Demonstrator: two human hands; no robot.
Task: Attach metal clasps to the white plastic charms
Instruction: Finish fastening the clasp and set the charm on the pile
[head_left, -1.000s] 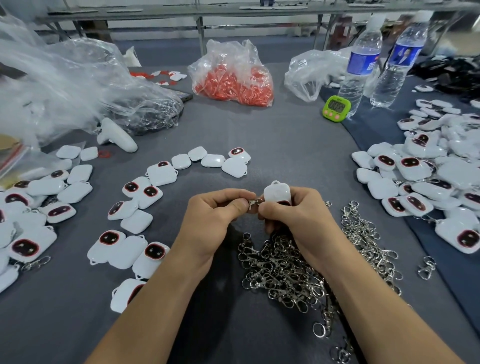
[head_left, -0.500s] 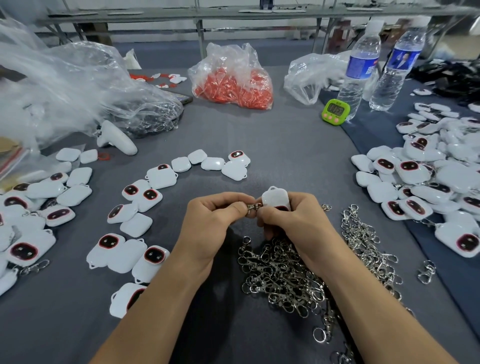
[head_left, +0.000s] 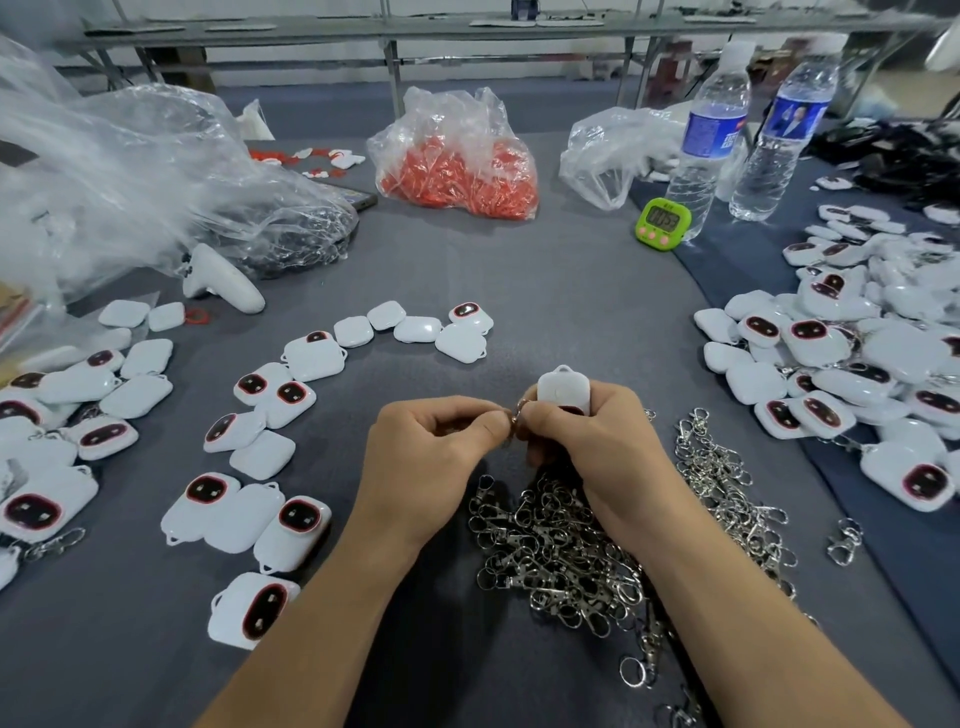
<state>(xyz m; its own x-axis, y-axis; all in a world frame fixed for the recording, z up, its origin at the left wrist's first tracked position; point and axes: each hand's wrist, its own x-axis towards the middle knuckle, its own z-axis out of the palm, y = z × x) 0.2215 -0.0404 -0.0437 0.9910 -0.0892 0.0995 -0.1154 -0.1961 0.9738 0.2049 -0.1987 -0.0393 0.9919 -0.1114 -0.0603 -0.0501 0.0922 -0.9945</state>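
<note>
Head view: your right hand (head_left: 587, 447) pinches a white plastic charm (head_left: 563, 391), a glossy rounded square with a small loop on top, held above the grey worktop (head_left: 571, 291). Your left hand (head_left: 431, 457) closes finger and thumb on a small metal ring (head_left: 519, 410) at the charm's left edge. Hands touch. A heap of silver clasps (head_left: 561, 545) lies under your wrists. Loose charms (head_left: 311, 358) lie on the worktop left of your hands.
</note>
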